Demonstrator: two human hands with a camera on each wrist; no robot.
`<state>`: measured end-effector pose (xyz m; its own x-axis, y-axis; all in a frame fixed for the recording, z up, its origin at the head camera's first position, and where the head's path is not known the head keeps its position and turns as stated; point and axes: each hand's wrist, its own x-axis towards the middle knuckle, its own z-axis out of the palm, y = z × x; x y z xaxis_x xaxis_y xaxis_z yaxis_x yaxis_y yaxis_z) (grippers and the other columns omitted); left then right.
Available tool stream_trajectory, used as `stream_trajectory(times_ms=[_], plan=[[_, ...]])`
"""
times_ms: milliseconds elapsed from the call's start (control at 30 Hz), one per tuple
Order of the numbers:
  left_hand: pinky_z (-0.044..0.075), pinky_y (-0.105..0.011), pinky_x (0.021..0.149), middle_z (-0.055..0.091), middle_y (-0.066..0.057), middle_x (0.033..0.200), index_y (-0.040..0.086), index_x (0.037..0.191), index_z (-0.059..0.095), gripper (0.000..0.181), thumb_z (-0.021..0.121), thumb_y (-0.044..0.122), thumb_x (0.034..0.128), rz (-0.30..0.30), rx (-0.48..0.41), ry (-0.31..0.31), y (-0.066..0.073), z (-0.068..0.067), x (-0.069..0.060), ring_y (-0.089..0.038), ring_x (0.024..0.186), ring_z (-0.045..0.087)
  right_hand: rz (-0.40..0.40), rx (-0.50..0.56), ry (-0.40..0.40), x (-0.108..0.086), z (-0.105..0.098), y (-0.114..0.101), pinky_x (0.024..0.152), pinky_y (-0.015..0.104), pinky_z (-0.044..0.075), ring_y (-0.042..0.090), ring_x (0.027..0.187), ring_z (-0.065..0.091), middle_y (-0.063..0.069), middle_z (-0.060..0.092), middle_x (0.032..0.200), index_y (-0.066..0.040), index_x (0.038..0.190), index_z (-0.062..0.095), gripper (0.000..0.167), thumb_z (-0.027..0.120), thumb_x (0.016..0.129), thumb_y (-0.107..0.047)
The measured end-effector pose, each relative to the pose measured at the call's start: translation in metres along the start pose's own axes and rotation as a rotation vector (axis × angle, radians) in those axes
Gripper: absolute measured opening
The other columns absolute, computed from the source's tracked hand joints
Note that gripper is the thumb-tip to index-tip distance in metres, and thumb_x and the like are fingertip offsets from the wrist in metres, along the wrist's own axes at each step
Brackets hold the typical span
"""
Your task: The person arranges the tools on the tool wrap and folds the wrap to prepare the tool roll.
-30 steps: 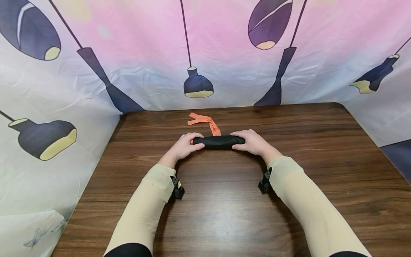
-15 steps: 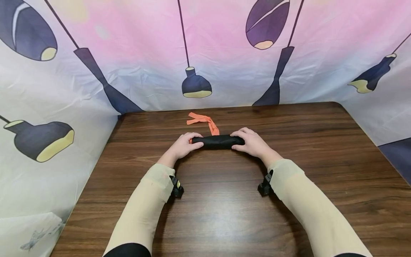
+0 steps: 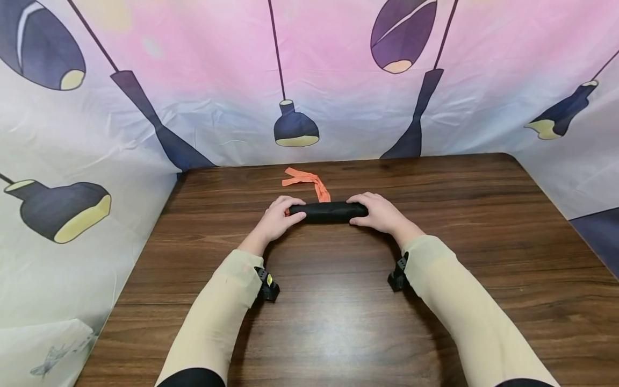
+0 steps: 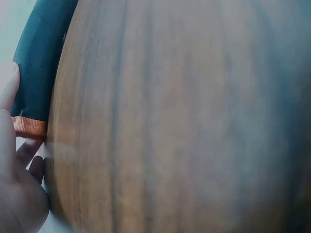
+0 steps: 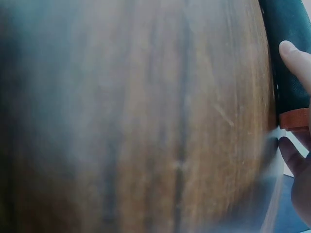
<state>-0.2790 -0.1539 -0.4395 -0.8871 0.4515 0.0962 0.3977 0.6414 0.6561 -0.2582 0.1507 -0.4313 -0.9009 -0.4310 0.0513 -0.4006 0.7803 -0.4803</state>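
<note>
A black rolled-up bundle, with orange edging at its ends, lies crosswise on the table. From behind it an orange ribbon trails toward the back, its two tails spread. My left hand grips the left end, thumb on the near side and fingers over the top and far side. At the right end, my right hand holds the roll the same way. In the right wrist view the thumb presses on the dark material just above the orange edge. The far fingertips are partly hidden.
The brown wood-grain table reaches back to a hanging cloth printed with lamps, which also covers the left side. Small black cameras are strapped at the left wrist and right wrist.
Both hands keep their hold on the black roll, which stays in nearly the same spot. The head view has shifted slightly; the roll's near surface looks a little smoother.
</note>
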Motion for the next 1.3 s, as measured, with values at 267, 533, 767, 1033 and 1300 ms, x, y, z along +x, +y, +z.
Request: stream_trajectory(times_ms=[267, 533, 767, 1033, 1300], plan=[[0.035, -0.046, 0.094, 0.043, -0.008, 0.131, 0.025, 0.133, 0.053, 0.037, 0.051, 0.034, 0.0968, 0.055, 0.034, -0.025, 0.004, 0.000, 0.000, -0.026, 0.120, 0.040, 0.019, 0.033, -0.006, 0.002, -0.002, 0.003, 0.094, 0.048, 0.036, 0.030, 0.117, 0.044, 0.010, 0.051, 0.127, -0.020, 0.131, 0.052, 0.053, 0.067, 0.085, -0.040], [0.038, -0.043, 0.088, 0.046, -0.008, 0.128, 0.023, 0.129, 0.057, 0.036, 0.052, 0.037, 0.0957, 0.089, 0.038, -0.034, 0.006, 0.006, 0.004, -0.024, 0.114, 0.043, 0.039, 0.034, -0.012, -0.005, -0.005, 0.007, 0.095, 0.049, 0.035, 0.032, 0.117, 0.043, 0.011, 0.051, 0.128, -0.018, 0.131, 0.052, 0.053, 0.067, 0.085, -0.040], [0.035, -0.045, 0.094, 0.043, -0.007, 0.131, 0.028, 0.132, 0.054, 0.039, 0.057, 0.036, 0.0934, 0.022, 0.033, -0.089, 0.006, 0.002, 0.003, -0.025, 0.117, 0.041, 0.036, 0.051, -0.022, -0.003, -0.005, 0.008, 0.096, 0.049, 0.035, 0.032, 0.118, 0.043, 0.011, 0.050, 0.129, -0.019, 0.132, 0.052, 0.055, 0.067, 0.085, -0.042], [0.032, -0.047, 0.099, 0.043, -0.007, 0.130, 0.028, 0.132, 0.053, 0.046, 0.064, 0.037, 0.0887, 0.012, 0.053, -0.094, 0.004, -0.003, 0.002, -0.026, 0.122, 0.038, 0.034, 0.057, -0.028, 0.002, -0.005, 0.006, 0.096, 0.048, 0.035, 0.031, 0.119, 0.043, 0.011, 0.051, 0.129, -0.019, 0.132, 0.052, 0.055, 0.067, 0.085, -0.042], [0.032, -0.047, 0.099, 0.044, -0.007, 0.131, 0.027, 0.132, 0.053, 0.045, 0.063, 0.036, 0.0894, 0.003, 0.067, -0.082, 0.003, -0.003, 0.002, -0.027, 0.123, 0.037, 0.038, 0.065, -0.045, 0.004, -0.005, 0.005, 0.097, 0.049, 0.034, 0.032, 0.120, 0.043, 0.011, 0.051, 0.129, -0.019, 0.132, 0.052, 0.055, 0.066, 0.085, -0.043]])
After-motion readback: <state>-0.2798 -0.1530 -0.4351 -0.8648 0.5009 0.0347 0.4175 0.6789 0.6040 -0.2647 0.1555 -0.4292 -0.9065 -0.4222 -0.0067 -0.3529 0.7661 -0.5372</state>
